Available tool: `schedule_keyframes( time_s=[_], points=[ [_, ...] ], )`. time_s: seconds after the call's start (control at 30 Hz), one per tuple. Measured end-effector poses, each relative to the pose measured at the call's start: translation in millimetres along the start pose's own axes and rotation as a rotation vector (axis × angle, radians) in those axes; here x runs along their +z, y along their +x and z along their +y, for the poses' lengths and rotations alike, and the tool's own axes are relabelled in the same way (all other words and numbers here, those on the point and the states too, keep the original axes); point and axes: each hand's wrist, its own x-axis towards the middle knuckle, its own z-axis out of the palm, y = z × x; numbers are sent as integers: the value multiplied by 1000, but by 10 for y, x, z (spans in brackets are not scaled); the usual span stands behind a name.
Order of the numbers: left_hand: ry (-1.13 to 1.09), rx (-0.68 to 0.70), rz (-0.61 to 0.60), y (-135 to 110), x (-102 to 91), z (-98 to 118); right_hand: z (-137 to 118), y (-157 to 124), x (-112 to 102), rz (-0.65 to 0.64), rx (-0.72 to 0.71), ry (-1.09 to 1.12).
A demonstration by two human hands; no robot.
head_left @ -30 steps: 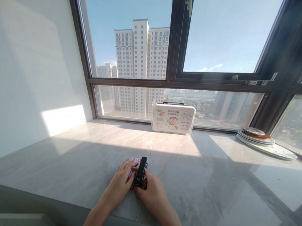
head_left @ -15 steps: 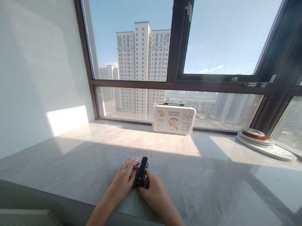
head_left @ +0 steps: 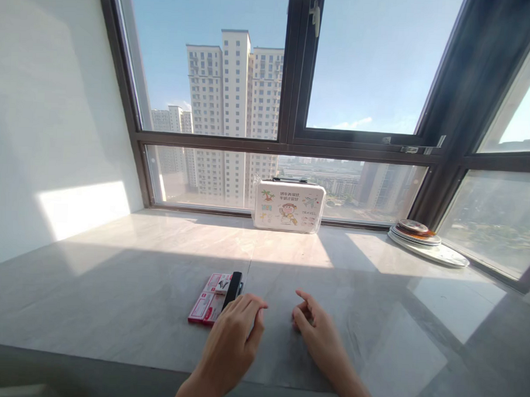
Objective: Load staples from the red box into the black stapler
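A black stapler (head_left: 232, 288) stands at the right side of several flat red-and-white boxes (head_left: 200, 305) on the grey marbled sill (head_left: 124, 309). One small white box bears a picture of a stapler. My left hand (head_left: 232, 337) is just in front of the stapler and hides its near end; its fingers reach to the right, loosely bent, and I see nothing in them. Whether it touches the stapler I cannot tell. Farther right, my right hand (head_left: 318, 324) is apart from everything, forefinger stretched out and the other fingers curled, with no object in it.
A white cartoon-printed case (head_left: 290, 208) leans upright by the window (head_left: 362, 68). Stacked plates (head_left: 425, 243) lie in the right corner. A white wall (head_left: 53, 125) bounds the left side, and the sill's front edge runs below my wrists.
Both hands have let go of the stapler and boxes. My right hand has moved away to the right, while my left has drawn back toward me. The view has turned slightly right.
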Motion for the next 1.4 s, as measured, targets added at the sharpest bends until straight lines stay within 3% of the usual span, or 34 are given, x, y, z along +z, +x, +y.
schedule_keyframes(
  time_s=[0.07, 0.17, 0.33, 1.4],
  points=[
    [16, 19, -148, 80, 241, 127, 41, 7, -175, 34, -101, -176],
    [113, -18, -244, 184, 519, 126, 47, -36, -305, -8, -141, -537],
    [240, -77, -286, 211, 589, 62, -9, -144, -270, -105, -49, -844],
    [276, -94, -314, 200, 580, 85, -46, -158, -253, -108, -37, -906]
  ],
)
